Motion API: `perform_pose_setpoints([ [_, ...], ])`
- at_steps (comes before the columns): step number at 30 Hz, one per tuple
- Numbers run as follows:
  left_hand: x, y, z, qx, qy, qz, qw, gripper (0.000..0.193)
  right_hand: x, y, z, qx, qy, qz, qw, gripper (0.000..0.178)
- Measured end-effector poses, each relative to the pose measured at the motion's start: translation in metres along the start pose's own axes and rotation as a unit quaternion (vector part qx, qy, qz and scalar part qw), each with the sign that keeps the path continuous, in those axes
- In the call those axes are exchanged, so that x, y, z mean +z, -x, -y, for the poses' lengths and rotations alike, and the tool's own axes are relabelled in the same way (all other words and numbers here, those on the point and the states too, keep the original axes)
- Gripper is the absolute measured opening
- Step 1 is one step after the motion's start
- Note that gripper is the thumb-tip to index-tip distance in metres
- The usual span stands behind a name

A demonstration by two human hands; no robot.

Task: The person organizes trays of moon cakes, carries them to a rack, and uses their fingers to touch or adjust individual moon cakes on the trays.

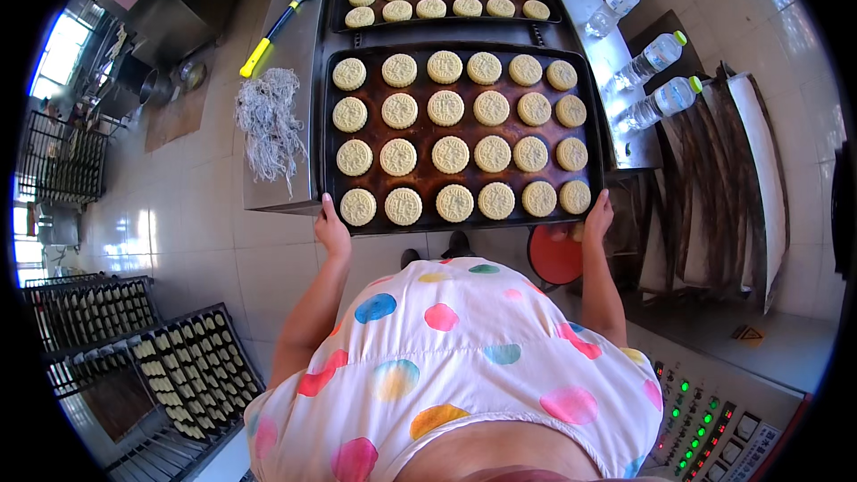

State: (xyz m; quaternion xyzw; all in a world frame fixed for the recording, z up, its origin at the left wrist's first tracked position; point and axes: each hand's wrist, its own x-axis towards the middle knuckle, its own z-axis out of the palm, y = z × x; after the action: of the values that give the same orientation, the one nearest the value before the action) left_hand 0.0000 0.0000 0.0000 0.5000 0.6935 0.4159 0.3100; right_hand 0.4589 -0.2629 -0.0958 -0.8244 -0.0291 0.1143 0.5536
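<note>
A dark baking tray [464, 221] full of round, pale, stamped mooncakes [449, 154] lies level in front of me, its near edge reaching past the metal table. My left hand [333, 228] grips the near left corner, thumb on the rim and the other fingers hidden beneath. At the near right corner my right hand [598, 216] holds the same tray, its fingers partly under the edge. Beyond it, a second baking tray [446, 23] of similar mooncakes sits on the metal surface, with a narrow gap between the two.
On the table's left lie a yellow-handled brush [268, 43] and a heap of grey-white strings [269, 125]. Several water bottles, one nearest me [658, 104], line the right side. A red round stool [555, 254] stands below. Loaded racks [192, 370] are at lower left, a control panel [714, 419] at lower right.
</note>
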Motion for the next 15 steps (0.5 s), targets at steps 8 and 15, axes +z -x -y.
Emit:
perform_pose_setpoints([
  [8, 0.002, 0.014, 0.004, -0.008, -0.053, -0.06, 0.997, 0.069, 0.009, -0.002, 0.03, -0.023, 0.107, -0.02, 0.994, 0.062],
  [15, -0.001, 0.022, 0.015, -0.085, 0.016, -0.042, 0.995, 0.067, 0.001, 0.012, 0.026, -0.022, 0.11, -0.078, 0.991, 0.063],
])
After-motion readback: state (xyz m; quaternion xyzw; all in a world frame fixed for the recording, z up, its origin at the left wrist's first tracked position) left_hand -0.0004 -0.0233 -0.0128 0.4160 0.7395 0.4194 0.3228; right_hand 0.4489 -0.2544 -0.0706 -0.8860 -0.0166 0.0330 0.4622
